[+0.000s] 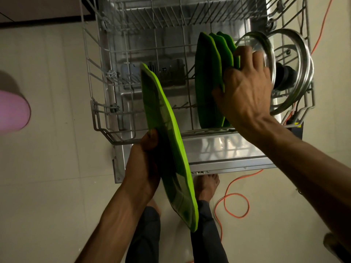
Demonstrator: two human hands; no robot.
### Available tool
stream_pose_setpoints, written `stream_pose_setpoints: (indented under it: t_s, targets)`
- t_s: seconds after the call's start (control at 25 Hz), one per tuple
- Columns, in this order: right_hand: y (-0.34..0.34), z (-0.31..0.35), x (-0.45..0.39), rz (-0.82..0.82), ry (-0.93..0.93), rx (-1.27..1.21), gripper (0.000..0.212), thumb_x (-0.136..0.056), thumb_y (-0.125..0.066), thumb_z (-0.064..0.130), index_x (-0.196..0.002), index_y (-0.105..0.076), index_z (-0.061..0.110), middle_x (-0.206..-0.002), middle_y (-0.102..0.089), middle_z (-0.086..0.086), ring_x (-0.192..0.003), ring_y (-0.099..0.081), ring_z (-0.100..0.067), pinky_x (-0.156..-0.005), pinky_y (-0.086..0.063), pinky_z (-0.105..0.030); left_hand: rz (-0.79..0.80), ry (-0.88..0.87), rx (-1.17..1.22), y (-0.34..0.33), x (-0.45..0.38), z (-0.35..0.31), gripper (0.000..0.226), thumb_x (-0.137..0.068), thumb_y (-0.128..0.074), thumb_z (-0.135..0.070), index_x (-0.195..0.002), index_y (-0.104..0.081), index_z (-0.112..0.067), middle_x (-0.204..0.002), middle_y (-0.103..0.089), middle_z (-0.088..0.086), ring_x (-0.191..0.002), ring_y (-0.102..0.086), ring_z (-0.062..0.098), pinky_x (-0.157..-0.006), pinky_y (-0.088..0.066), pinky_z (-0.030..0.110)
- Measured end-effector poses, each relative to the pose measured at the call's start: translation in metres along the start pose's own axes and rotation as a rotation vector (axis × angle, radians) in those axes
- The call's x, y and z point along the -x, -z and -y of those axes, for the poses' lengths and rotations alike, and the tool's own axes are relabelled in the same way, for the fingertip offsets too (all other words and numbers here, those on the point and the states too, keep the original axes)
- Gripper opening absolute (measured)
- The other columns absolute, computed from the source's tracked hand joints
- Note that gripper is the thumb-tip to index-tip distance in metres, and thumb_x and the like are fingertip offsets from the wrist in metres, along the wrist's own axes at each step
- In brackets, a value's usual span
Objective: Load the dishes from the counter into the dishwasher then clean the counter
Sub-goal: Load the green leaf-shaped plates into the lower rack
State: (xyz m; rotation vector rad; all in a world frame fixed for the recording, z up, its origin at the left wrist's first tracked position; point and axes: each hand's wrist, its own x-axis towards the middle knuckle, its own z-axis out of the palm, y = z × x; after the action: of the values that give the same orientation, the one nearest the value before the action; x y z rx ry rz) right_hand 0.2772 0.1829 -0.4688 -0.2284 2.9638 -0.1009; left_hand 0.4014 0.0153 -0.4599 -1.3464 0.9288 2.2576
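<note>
Holding green plate [167, 149] on edge in left hand [144, 164] at lower rack [98, 118] front; right hand [247, 86] is gripping racked plates [207, 80], steadying them beside glass lid [281, 59], so we are freeing slot.

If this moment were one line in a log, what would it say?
stage: loading rack | left hand: holds green plate on edge | right hand: grips racked green plates beside glass lid | dishwasher rack: pulled out

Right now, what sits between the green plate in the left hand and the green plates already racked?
In the head view, only bare wire tines of the lower rack lie between the held plate and the racked plates; no dish stands there.
</note>
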Motion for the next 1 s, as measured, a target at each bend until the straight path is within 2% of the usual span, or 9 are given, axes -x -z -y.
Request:
stream_pose_setpoints:
  t_s: [0.24,0.32,0.4,0.48,0.6,0.68,0.8,0.88,1.0]
  targets:
    - [0.012,-0.002,0.000,0.002,-0.003,-0.084,0.037,-0.093,-0.057,0.038,-0.103,-0.068,0.005,-0.138,-0.044,-0.013,-0.126,-0.040,-0.032,-0.095,-0.042,-0.042,-0.041,0.008,-0.059,-0.004,0.002,-0.003,0.036,-0.100,-0.040,-0.024,-0.081,-0.067,-0.009,-0.061,-0.067,0.004,-0.050,-0.065,0.014,-0.045,-0.050,0.020]
    - [0.038,0.000,0.015,-0.019,-0.044,-0.368,0.036,-0.096,-0.053,0.043,-0.101,-0.068,0.010,-0.122,-0.060,-0.012,-0.109,-0.058,-0.025,-0.084,-0.052,-0.036,-0.052,-0.030,-0.105,-0.006,0.001,-0.004,0.027,-0.100,-0.042,-0.022,-0.092,-0.065,-0.012,-0.068,-0.071,0.002,-0.058,-0.069,0.014,-0.051,-0.054,0.024]
    - [0.067,0.008,0.042,0.201,-0.115,-0.831,0.040,-0.096,-0.047,0.050,-0.100,-0.069,0.017,-0.094,-0.072,-0.003,-0.080,-0.070,-0.019,-0.065,-0.058,-0.035,-0.081,-0.051,-0.128,-0.008,0.000,-0.005,0.024,-0.099,-0.043,-0.018,-0.094,-0.066,-0.016,-0.079,-0.075,0.000,-0.071,-0.072,0.015,-0.063,-0.055,0.030]
    - [0.089,0.018,0.073,0.430,-0.104,-1.121,0.038,-0.095,-0.045,0.053,-0.103,-0.068,0.025,-0.088,-0.074,0.010,-0.076,-0.071,-0.006,-0.058,-0.057,-0.022,-0.070,-0.061,-0.162,-0.017,0.003,-0.005,0.022,-0.097,-0.046,-0.019,-0.100,-0.068,-0.017,-0.094,-0.076,0.003,-0.089,-0.072,0.022,-0.077,-0.055,0.039]
    - [0.091,0.013,0.102,0.374,-0.002,-0.994,0.023,-0.092,-0.048,0.045,-0.095,-0.065,0.029,-0.081,-0.070,0.011,-0.070,-0.068,-0.008,-0.051,-0.055,-0.026,-0.062,-0.153,-0.306,-0.039,0.010,-0.002,0.024,-0.093,-0.055,-0.024,-0.113,-0.067,-0.016,-0.106,-0.074,0.003,-0.102,-0.069,0.021,-0.095,-0.052,0.046]
    - [0.089,0.004,0.104,0.231,-0.087,-0.872,0.020,-0.088,-0.046,0.039,-0.100,-0.059,0.031,-0.082,-0.068,0.001,-0.069,-0.067,-0.019,-0.048,-0.055,-0.042,-0.081,-0.323,-0.497,-0.055,0.016,0.005,0.032,-0.093,-0.061,-0.022,-0.125,-0.060,-0.022,-0.114,-0.071,-0.008,-0.106,-0.065,0.005,-0.095,-0.052,0.031]
    - [0.084,-0.010,0.082,0.008,-0.163,-0.741,0.017,-0.088,-0.043,0.038,-0.101,-0.052,0.032,-0.079,-0.067,-0.001,-0.069,-0.067,-0.025,-0.054,-0.057,-0.052,0.028,-0.688,-0.900,-0.078,0.035,0.022,0.061,-0.094,-0.061,-0.030,-0.149,-0.035,-0.028,-0.152,-0.037,-0.016,-0.137,-0.034,-0.004,-0.106,-0.038,0.017]
    - [0.081,-0.016,0.061,-0.075,-0.167,-0.696,0.025,-0.085,-0.040,0.039,-0.104,-0.052,0.027,-0.084,-0.067,-0.011,-0.075,-0.066,-0.036,-0.063,-0.056,-0.058,0.231,-0.800,-0.883,-0.097,0.045,0.038,0.054,-0.096,-0.053,-0.028,-0.148,-0.039,-0.021,-0.155,-0.031,-0.013,-0.139,-0.031,-0.004,-0.109,-0.036,0.017]
    - [0.083,-0.014,0.032,-0.099,-0.135,-0.542,0.033,-0.086,-0.040,0.032,-0.109,-0.058,0.016,-0.090,-0.067,-0.022,-0.080,-0.063,-0.042,-0.072,-0.055,-0.055,0.316,-0.698,-0.708,-0.113,0.044,0.045,0.044,-0.101,-0.043,-0.025,-0.145,-0.044,-0.021,-0.149,-0.045,-0.009,-0.134,-0.041,-0.002,-0.109,-0.038,0.020]
